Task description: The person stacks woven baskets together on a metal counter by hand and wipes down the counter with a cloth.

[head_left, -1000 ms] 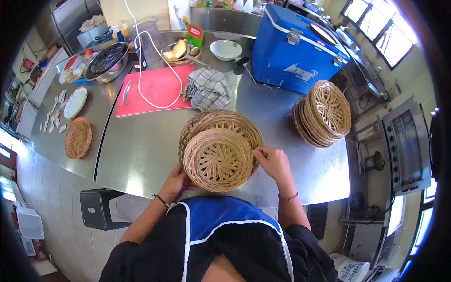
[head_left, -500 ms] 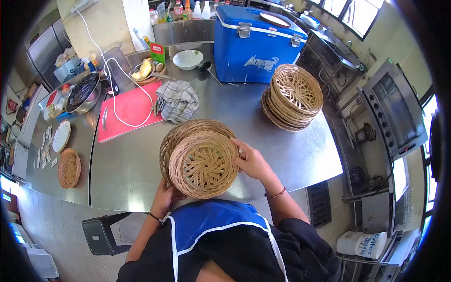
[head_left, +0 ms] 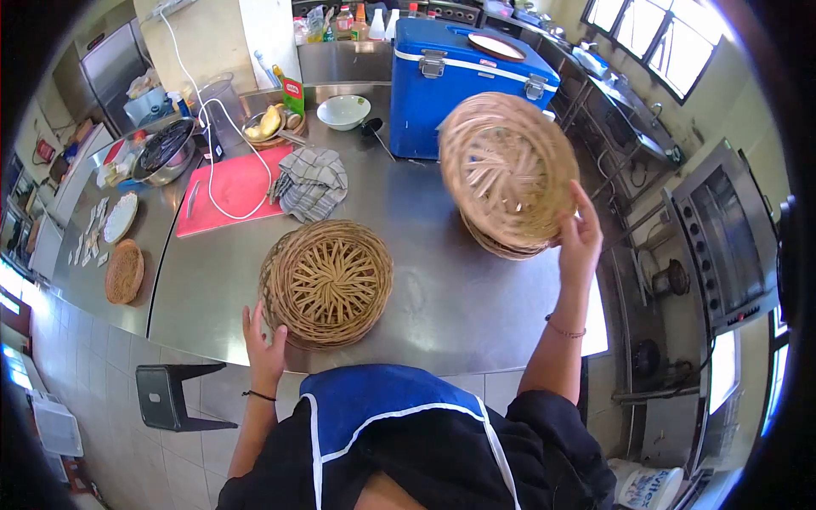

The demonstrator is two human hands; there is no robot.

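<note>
In the head view my right hand [head_left: 578,231] grips the lower right rim of a round woven basket [head_left: 508,170], which is raised and slightly blurred. Beneath it, the right-hand basket stack [head_left: 503,246] is mostly hidden, with only its lower rims showing. A smaller pile of woven baskets [head_left: 327,285] rests near the table's front edge. Beside that pile's lower left side is my left hand [head_left: 265,344], its fingers apart and holding nothing.
Behind the raised basket stands a blue cooler [head_left: 467,85]. A checked cloth [head_left: 314,183] lies by a pink cutting board [head_left: 223,200] with a white cable. Farther back is a white bowl [head_left: 343,112]. An orange-brown basket [head_left: 125,272] sits at left.
My right hand has carried the light basket from the front pile to the right, over the other stack. My left hand has let go and opened. The camera view has shifted.
</note>
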